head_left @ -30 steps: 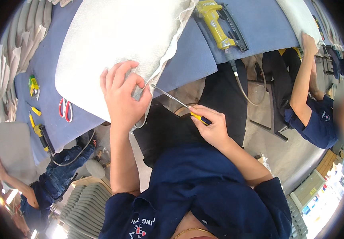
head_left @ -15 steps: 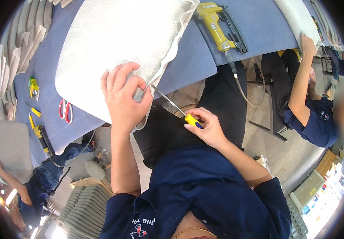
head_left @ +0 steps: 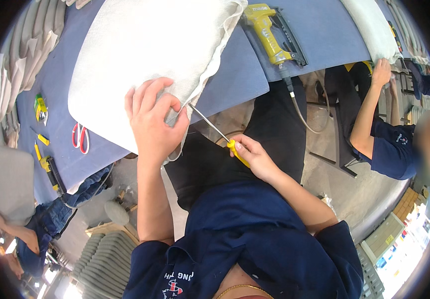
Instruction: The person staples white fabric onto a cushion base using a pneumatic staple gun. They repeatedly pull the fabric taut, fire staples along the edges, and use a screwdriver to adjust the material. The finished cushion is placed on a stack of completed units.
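Note:
A pale fabric-covered cushion panel (head_left: 125, 65) lies on the blue-grey tabletop, its near corner toward me. My left hand (head_left: 155, 119) rests on that corner with curled fingers, thumb and forefinger pinching the fabric by the edge. A frayed strip of loose cloth (head_left: 209, 72) runs along the cushion's right side. In my right hand (head_left: 257, 158) is a screwdriver (head_left: 231, 145) with a yellow handle, gripped over my lap. Its metal shaft slants up and left, and the tip meets the cushion's edge beside my left thumb. Whether the tip sits under the fabric is hard to see.
A yellow staple gun (head_left: 269, 37) with an air hose lies right of the cushion. Red-handled scissors (head_left: 80, 138), a small screwdriver (head_left: 41, 137) and another staple gun (head_left: 50, 172) lie left. Co-workers handle panels on both sides. Grey panels (head_left: 105, 264) are stacked below left.
My right fingers have shifted on the screwdriver handle, which has turned and shows less of its dark end. My left hand stays put. The right co-worker's hand has moved down along their cushion.

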`<state>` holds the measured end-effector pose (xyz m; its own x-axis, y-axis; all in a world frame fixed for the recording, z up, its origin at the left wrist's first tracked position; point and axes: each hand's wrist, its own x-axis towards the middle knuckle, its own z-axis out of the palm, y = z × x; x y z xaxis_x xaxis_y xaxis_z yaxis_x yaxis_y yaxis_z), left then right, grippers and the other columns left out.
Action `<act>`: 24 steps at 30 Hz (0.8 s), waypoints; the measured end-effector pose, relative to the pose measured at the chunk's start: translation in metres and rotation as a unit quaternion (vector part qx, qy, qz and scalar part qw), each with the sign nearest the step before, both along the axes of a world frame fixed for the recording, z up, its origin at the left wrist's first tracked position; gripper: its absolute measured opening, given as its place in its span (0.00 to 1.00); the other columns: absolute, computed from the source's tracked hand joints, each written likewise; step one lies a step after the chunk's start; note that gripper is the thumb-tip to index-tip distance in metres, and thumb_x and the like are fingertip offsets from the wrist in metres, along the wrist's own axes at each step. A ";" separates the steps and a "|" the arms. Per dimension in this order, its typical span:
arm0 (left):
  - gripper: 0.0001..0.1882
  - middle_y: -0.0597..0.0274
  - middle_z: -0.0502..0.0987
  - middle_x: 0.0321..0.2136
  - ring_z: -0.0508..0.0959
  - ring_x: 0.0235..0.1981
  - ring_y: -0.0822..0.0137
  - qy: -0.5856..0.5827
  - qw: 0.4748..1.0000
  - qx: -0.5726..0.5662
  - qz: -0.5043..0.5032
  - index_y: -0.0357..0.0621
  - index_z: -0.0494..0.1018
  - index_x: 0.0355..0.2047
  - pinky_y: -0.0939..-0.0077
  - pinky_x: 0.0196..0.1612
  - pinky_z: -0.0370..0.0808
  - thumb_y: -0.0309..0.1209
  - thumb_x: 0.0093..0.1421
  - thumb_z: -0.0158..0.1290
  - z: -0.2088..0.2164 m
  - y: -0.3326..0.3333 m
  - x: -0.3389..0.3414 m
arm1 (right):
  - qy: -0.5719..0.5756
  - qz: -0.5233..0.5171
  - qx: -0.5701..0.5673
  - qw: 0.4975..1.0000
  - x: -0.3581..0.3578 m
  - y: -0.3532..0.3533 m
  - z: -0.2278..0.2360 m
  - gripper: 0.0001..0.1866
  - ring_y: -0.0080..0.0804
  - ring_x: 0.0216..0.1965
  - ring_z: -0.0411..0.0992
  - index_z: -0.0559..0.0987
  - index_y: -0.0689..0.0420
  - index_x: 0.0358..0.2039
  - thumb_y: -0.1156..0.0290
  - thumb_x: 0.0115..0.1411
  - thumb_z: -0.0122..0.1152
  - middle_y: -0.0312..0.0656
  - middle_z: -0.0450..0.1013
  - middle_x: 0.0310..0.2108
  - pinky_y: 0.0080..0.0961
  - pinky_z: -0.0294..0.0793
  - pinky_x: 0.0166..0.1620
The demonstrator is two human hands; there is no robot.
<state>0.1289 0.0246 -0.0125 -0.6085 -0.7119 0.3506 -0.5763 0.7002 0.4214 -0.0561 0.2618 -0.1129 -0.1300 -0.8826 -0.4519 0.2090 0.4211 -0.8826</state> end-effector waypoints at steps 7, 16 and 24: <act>0.12 0.64 0.85 0.60 0.79 0.67 0.50 0.005 1.000 0.007 0.008 0.49 0.75 0.28 0.36 0.78 0.62 0.27 0.54 0.71 0.000 0.001 0.000 | -0.417 0.043 0.104 0.902 -0.004 -0.018 -0.012 0.24 0.29 0.20 0.67 0.79 0.58 0.42 0.52 0.86 0.44 0.41 0.71 0.21 0.27 0.69 0.28; 0.12 0.66 0.85 0.60 0.79 0.67 0.52 0.020 1.000 0.011 0.014 0.49 0.76 0.28 0.37 0.78 0.61 0.27 0.54 0.71 0.001 0.002 0.004 | 0.187 0.253 0.098 0.944 -0.083 -0.021 0.060 0.22 0.46 0.34 0.86 0.88 0.60 0.55 0.55 0.83 0.55 0.54 0.87 0.36 0.41 0.83 0.42; 0.11 0.66 0.85 0.59 0.80 0.67 0.53 0.025 0.999 0.019 0.013 0.50 0.78 0.30 0.37 0.78 0.61 0.28 0.57 0.72 0.001 0.002 0.005 | 0.428 0.224 0.051 0.874 -0.120 -0.026 0.173 0.19 0.58 0.45 0.85 0.91 0.59 0.56 0.61 0.71 0.73 0.52 0.87 0.41 0.47 0.82 0.52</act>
<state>0.1340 0.0261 -0.0120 -0.5719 -0.7405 0.3529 -0.5716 0.6684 0.4760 -0.1756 0.2354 0.0605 -0.1104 -0.8928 -0.4367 -0.7162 0.3761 -0.5879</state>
